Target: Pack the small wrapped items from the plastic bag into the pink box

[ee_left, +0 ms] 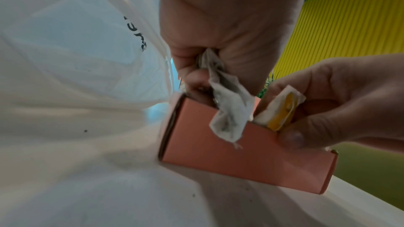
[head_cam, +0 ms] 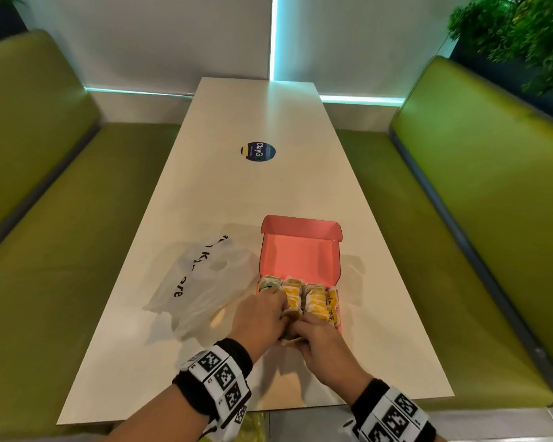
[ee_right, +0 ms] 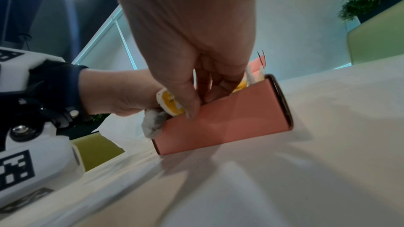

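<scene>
Round dark sticker (head_cam: 258, 151) on the tabletop (head_cam: 237, 202) reading "ClayG", its smaller print too small to read, black letters on the plastic bag (head_cam: 198, 282) broken by folds, "Ko" and "ore" legible, print on the yellow packets (head_cam: 316, 303) unreadable

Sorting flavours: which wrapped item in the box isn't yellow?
The green wrapped item at the pink box's far left corner, beside the plastic bag; the other visible ones are yellow.
</scene>
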Motion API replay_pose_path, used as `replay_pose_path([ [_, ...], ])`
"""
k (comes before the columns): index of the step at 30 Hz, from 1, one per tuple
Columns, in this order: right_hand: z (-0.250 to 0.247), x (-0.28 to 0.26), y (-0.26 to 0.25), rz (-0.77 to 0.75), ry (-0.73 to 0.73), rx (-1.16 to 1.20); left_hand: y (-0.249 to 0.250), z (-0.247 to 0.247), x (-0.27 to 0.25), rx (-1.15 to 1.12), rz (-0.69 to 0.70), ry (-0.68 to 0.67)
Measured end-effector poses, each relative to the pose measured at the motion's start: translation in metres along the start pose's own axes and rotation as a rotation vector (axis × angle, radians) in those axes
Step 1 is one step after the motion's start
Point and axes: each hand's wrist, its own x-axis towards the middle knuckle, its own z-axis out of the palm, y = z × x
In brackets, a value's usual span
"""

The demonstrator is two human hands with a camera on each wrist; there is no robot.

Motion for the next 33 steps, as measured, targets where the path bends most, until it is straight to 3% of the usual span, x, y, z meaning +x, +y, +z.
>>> replay_pose_path([
  [19,0.002,0.003,0.007,-0.005,-0.022,-0.064,0.005,-0.002,-0.005,0.011,0.004,0.012],
  [27,0.000,0.011,0.000,0.103,-0.031,-0.158,-0.002,-0.011,-0.008,-0.214,-0.079,0.081],
  [33,0.006,0.015,-0.005,0.199,0.115,-0.270,-0.010,-0.014,-0.023,-0.406,-0.121,0.110],
])
